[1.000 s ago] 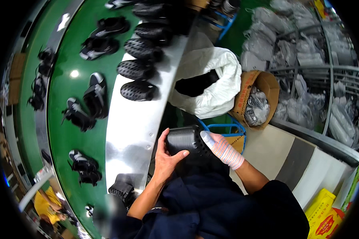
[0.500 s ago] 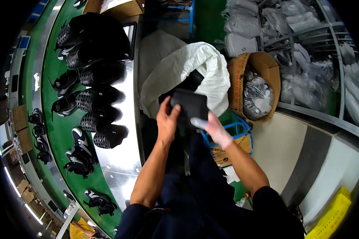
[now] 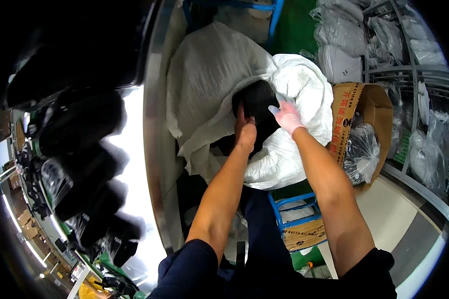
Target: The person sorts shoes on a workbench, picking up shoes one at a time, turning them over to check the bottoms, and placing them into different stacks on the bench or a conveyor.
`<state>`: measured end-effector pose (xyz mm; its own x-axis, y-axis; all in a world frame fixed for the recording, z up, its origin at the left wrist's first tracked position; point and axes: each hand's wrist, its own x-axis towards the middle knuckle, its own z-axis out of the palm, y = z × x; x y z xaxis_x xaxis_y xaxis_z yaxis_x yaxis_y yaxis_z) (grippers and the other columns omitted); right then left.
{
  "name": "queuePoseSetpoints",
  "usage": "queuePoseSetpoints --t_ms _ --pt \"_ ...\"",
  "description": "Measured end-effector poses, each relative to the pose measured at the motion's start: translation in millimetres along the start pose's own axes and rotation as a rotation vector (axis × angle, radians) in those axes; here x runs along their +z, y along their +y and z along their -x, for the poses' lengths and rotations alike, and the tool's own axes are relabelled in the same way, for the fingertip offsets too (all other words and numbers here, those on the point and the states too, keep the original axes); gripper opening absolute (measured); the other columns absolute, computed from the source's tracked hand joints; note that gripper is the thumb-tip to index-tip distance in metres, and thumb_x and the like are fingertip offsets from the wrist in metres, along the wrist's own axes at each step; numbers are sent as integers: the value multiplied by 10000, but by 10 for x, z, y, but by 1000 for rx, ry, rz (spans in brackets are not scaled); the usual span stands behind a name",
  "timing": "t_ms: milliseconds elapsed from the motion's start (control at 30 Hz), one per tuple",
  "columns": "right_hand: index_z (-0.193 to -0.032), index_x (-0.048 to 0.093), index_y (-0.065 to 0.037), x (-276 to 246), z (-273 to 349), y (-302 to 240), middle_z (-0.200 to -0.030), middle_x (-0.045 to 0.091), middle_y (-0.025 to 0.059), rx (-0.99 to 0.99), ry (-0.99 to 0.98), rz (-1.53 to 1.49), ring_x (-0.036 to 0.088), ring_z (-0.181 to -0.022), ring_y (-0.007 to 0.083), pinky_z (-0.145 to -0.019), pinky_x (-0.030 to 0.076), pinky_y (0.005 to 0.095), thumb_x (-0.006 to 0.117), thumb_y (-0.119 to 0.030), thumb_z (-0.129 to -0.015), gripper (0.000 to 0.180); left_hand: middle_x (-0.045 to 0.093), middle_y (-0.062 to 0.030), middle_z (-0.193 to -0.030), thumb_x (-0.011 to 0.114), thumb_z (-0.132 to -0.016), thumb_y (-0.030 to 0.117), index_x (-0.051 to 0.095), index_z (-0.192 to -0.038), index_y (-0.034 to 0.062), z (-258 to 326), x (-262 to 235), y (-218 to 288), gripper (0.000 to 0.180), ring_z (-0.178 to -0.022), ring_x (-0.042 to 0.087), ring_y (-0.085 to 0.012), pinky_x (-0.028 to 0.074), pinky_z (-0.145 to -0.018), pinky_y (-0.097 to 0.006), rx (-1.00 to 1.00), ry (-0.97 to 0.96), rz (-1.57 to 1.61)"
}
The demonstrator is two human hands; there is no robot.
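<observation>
A large white woven sack (image 3: pixel 304 74) stands before me with its mouth rolled outward. Inside the mouth sits a dark, flat black piece (image 3: pixel 257 99) with a rounded upper edge; its exact kind I cannot make out. My left hand (image 3: pixel 245 130) reaches into the sack, its fingers and thumb closed on the lower left of this piece. Beside the piece's right edge is my right hand (image 3: pixel 288 117), in a thin pale glove or finger covers, thumb spread away from the fingers near the sack's rolled rim. Other dark contents lie lower in the sack, mostly shadowed.
An open cardboard box (image 3: pixel 341 119) holding clear-bagged items stands right of the sack. Behind it is a metal rack (image 3: pixel 414 74) with plastic-wrapped bundles. A blue metal frame (image 3: pixel 297 212) is below. Left, a shiny metal-edged bench (image 3: pixel 134 199) carries several dark shoes (image 3: pixel 80 184).
Both hands have moved forward and lowered the black piece from above the sack's edge into its mouth. The view has shifted nearer the sack, and the bench shoes look darker.
</observation>
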<state>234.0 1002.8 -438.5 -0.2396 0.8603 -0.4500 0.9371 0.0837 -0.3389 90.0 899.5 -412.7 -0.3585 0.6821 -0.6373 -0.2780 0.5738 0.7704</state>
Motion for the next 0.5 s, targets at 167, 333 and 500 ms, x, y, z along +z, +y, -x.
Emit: queuePoseSetpoints --t_ms 167,333,500 --pt "-1528 463 -50 -77 -87 -153 -1436 531 324 -14 -67 -71 522 -1312 482 -1120 442 486 740 -364 -902 753 510 -280 -1503 577 -1027 159 384 -1556 12 -106 -147 47 582 -1341 536 -433 413 -1147 -440 211 128 -387" --pt "-1465 506 34 -150 132 354 -1410 575 304 -193 175 83 528 -1322 463 -1138 411 489 700 -347 -924 690 672 -335 -1147 632 -962 160 595 -1309 -27 719 -171 20 395 -1102 636 -504 510 -982 -528 147 153 -223" --pt "-1002 668 50 -667 1504 28 -985 679 317 -175 92 -99 636 -947 511 -852 494 556 621 -325 -1003 378 708 -196 -978 624 -995 183 667 -1116 3 2852 -416 374 222 -867 701 -347 558 -794 -444 239 -498 -299"
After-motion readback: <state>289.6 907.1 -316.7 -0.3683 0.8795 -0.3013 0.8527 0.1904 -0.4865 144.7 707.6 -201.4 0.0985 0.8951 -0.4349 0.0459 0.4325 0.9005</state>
